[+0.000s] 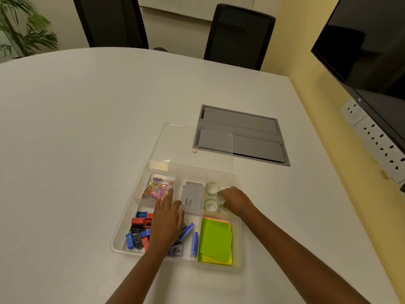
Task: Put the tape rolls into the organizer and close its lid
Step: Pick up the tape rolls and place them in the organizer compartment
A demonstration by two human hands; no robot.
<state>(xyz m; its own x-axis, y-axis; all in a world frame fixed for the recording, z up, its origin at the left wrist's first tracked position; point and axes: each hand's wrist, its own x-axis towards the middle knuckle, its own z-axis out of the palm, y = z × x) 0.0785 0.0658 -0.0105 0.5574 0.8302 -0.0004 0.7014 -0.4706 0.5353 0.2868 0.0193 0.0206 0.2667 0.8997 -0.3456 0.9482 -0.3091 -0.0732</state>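
A clear plastic organizer [122, 229] lies on the white table, its divided compartments filled with stationery. Its clear lid [175, 139] lies flat on the table just behind it. In the back right compartment sit two clear tape rolls [212, 188], one behind the other [211, 205]. My right hand [235, 199] is in that compartment, fingers curled on a third tape roll [221, 200] that is partly hidden. My left hand [167, 218] rests flat, fingers spread, over the middle of the organizer, holding nothing.
The organizer also holds coloured paper clips [156, 188], a grey box [191, 197], sharpeners [139, 229], staple boxes [194, 244] and green sticky notes [215, 240]. A grey cable hatch [245, 130] is set into the table behind. Black chairs [238, 34] stand beyond; a screen [368, 40] hangs right.
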